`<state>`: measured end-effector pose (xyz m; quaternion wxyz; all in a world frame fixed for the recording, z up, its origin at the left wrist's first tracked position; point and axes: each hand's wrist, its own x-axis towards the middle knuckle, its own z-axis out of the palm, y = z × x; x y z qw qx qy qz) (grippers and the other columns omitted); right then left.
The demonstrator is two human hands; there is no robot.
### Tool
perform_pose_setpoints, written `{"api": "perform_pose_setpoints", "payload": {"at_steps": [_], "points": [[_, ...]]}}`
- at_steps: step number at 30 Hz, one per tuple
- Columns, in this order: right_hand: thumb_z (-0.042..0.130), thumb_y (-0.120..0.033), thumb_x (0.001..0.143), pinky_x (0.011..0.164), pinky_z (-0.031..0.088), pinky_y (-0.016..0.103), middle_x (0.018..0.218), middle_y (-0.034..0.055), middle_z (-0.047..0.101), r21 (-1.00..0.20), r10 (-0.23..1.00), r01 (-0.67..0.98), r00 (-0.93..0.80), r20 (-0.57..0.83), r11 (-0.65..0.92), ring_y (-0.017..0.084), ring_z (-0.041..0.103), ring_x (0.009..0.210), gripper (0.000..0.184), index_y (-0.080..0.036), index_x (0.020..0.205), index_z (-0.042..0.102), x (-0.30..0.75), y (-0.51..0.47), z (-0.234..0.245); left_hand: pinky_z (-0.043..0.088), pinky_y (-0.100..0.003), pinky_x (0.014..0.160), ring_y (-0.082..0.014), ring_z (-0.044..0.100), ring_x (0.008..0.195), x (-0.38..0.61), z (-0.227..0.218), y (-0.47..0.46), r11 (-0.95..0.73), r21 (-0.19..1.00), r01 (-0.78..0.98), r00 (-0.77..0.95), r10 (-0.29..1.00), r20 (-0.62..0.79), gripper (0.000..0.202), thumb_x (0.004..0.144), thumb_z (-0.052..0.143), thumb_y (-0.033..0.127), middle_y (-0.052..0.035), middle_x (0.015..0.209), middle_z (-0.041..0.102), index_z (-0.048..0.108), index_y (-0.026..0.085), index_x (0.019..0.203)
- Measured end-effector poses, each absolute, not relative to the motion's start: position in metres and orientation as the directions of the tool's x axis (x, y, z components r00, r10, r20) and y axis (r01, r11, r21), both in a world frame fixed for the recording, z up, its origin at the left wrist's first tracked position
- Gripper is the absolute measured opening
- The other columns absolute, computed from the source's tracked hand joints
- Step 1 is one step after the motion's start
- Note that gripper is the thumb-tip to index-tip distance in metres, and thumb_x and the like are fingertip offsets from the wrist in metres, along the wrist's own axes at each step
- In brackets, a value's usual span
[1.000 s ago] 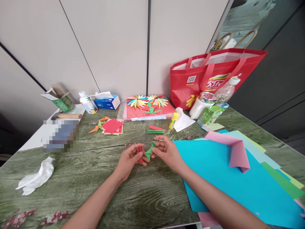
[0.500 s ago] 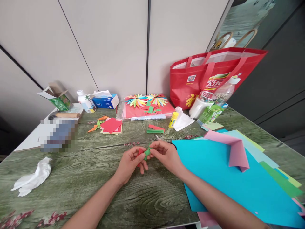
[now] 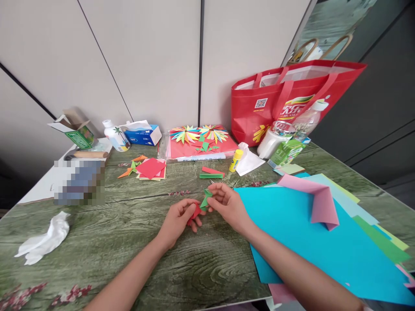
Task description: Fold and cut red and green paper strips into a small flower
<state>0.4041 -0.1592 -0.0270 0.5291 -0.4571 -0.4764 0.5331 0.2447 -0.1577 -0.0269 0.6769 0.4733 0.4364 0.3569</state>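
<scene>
With fingers, the left hand pinches red paper and the right hand green paper, about one o'clock from the red.

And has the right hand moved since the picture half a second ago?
Yes. The right hand has moved slightly forward, away from the person, nearer to the unmoved green paper strip.

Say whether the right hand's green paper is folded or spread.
Folded: the green paper in the right hand shows angled facets and pointed corners.
</scene>
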Motion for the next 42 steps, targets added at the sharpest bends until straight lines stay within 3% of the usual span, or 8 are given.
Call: {"api": "perform_pose_setpoints", "payload": {"at_steps": [6,10,13,16,19,25,37,42], "points": [[0.063,-0.028,0.067,0.053,0.046,0.023,0.066,-0.0017,0.057,-0.994,0.998,-0.106,-0.063,-0.011,-0.018,0.009,0.052,0.054,0.02,-0.017,0.083,0.059,0.405,-0.159,-0.028,0.045,-0.024,0.054,-0.0139,0.059,0.059,0.243,-0.024,-0.156,0.332,0.923,-0.193,0.363,0.898,-0.247,0.026,0.073,0.062,0.031,-0.0072,0.073,0.065,0.059,0.011,0.09],[0.062,-0.029,0.069,0.056,0.044,0.024,0.07,-0.0006,0.058,-0.996,0.999,-0.079,-0.014,0.038,0.037,0.011,0.054,0.06,0.024,-0.019,0.09,0.058,0.407,-0.158,-0.031,0.044,-0.023,0.051,-0.0133,0.058,0.061,0.241,-0.024,-0.155,0.346,0.915,-0.208,0.397,0.885,-0.244,0.025,0.073,0.062,0.028,-0.0119,0.088,0.066,0.059,0.011,0.091],[0.063,-0.028,0.068,0.06,0.044,0.024,0.071,-0.0001,0.059,-0.997,0.995,-0.04,0.07,0.064,0.067,0.013,0.057,0.066,0.02,-0.019,0.084,0.054,0.409,-0.156,-0.034,0.043,-0.023,0.049,-0.0112,0.056,0.057,0.24,-0.025,-0.156,0.32,0.93,-0.182,0.404,0.887,-0.226,0.022,0.074,0.061,0.029,-0.0134,0.093,0.065,0.058,0.011,0.087],[0.062,-0.028,0.068,0.061,0.044,0.024,0.068,-0.0007,0.057,-0.997,0.992,-0.013,0.1,0.074,0.076,0.013,0.056,0.065,0.015,-0.018,0.073,0.051,0.409,-0.154,-0.035,0.042,-0.022,0.047,-0.0106,0.055,0.054,0.24,-0.025,-0.156,0.312,0.936,-0.162,0.407,0.885,-0.224,0.022,0.074,0.061,0.03,-0.0129,0.09,0.066,0.057,0.011,0.085],[0.058,-0.028,0.07,0.06,0.044,0.025,0.067,-0.0001,0.058,-0.999,0.997,-0.01,0.057,0.053,0.054,0.013,0.056,0.061,0.012,-0.017,0.075,0.054,0.408,-0.155,-0.035,0.042,-0.022,0.046,-0.0106,0.055,0.054,0.24,-0.024,-0.156,0.304,0.939,-0.158,0.399,0.89,-0.221,0.02,0.075,0.06,0.03,-0.0113,0.088,0.066,0.057,0.012,0.082],[0.057,-0.022,0.068,0.061,0.044,0.026,0.074,0.0018,0.06,-0.996,0.997,0.05,0.027,0.078,0.077,0.014,0.056,0.068,0.016,-0.017,0.084,0.06,0.407,-0.156,-0.038,0.041,-0.021,0.049,-0.0089,0.052,0.046,0.241,-0.022,-0.156,0.261,0.956,-0.136,0.354,0.914,-0.199,0.015,0.074,0.061,0.026,-0.0019,0.057,0.062,0.057,0.012,0.076],[0.067,-0.026,0.064,0.068,0.049,0.03,0.081,0.0038,0.064,-0.999,0.992,-0.044,-0.121,0.022,0.016,0.016,0.06,0.075,0.021,-0.017,0.081,0.062,0.397,-0.162,-0.038,0.046,-0.023,0.043,-0.0132,0.06,0.049,0.243,-0.028,-0.157,0.244,0.948,-0.203,0.269,0.945,-0.185,0.032,0.067,0.068,0.021,0.0033,0.064,0.059,0.045,0.017,0.089],[0.064,-0.023,0.068,0.072,0.049,0.03,0.084,0.0037,0.064,-0.997,0.954,-0.072,-0.298,0.044,0.023,0.015,0.061,0.076,0.023,-0.016,0.09,0.06,0.398,-0.164,-0.038,0.045,-0.021,0.041,-0.0108,0.056,0.041,0.244,-0.026,-0.157,0.254,0.958,-0.131,0.245,0.945,-0.217,0.035,0.065,0.069,0.022,0.0039,0.056,0.059,0.048,0.014,0.092]]}}
